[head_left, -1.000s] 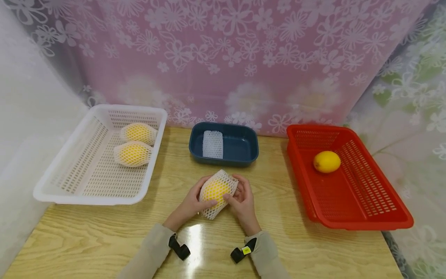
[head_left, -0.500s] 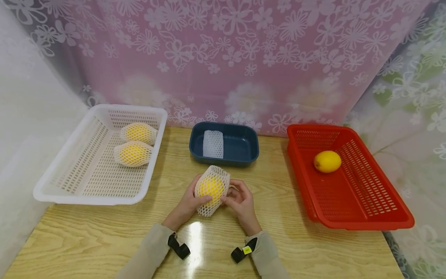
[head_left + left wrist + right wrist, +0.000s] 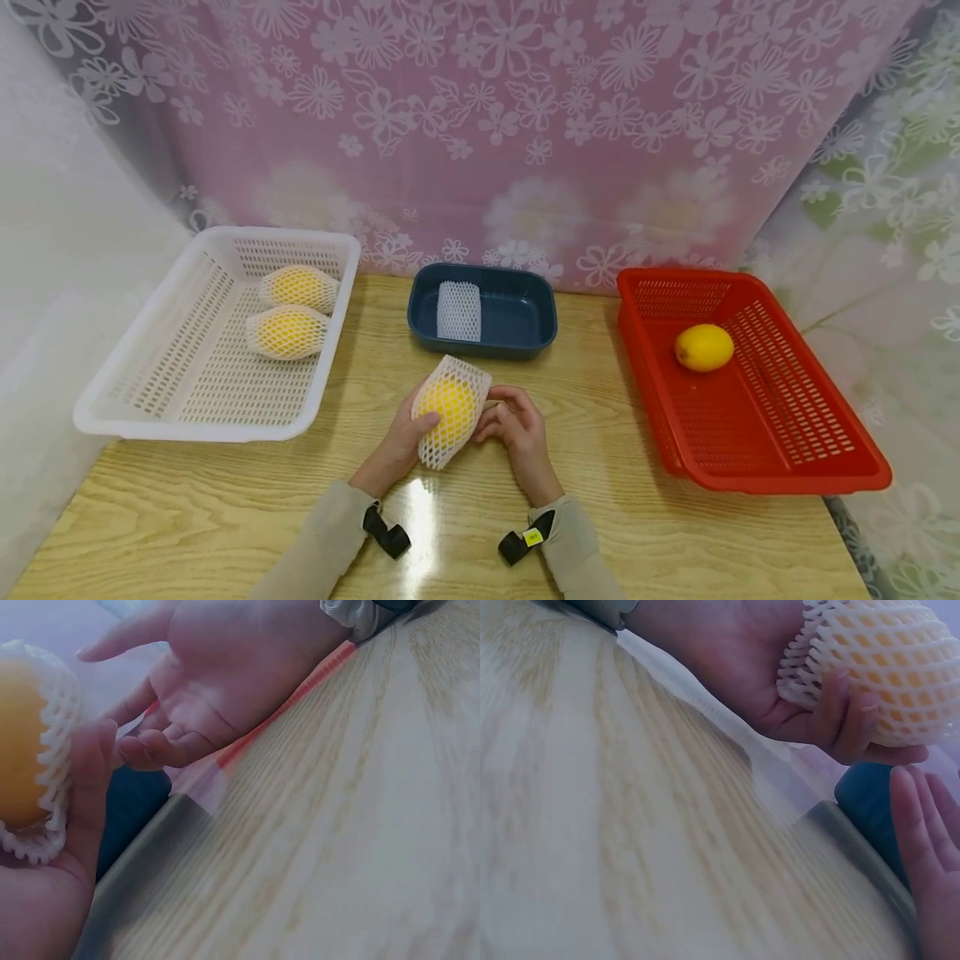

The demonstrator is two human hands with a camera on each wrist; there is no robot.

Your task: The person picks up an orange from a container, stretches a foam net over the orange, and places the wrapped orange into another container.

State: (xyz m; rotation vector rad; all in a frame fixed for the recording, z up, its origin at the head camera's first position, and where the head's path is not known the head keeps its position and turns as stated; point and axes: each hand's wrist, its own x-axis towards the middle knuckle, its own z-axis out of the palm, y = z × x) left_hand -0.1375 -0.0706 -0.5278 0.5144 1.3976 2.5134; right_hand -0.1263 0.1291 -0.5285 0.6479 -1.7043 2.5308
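A yellow lemon (image 3: 446, 402) in a white foam net (image 3: 477, 380) is held over the table by my left hand (image 3: 402, 437). The thumb lies across its front, and in the right wrist view the left fingers (image 3: 847, 720) curl under the netted fruit. Just right of it is my right hand (image 3: 525, 442), its fingers loosely bent and holding nothing. Its fingertips are close to the net; whether they touch it I cannot tell. Beyond the hands, a dark blue tray (image 3: 517, 343) holds a loose white foam net (image 3: 458, 310).
To the left stands a white plastic basket (image 3: 90, 417) with two netted lemons (image 3: 288, 332) along its right side. A red basket (image 3: 750, 479) on the right holds one bare lemon (image 3: 704, 347). A pink floral curtain (image 3: 480, 167) hangs behind the wooden table (image 3: 187, 517).
The left hand has shifted slightly left with the netted lemon. My right thumb and fingers have come off the net and now sit beside it.
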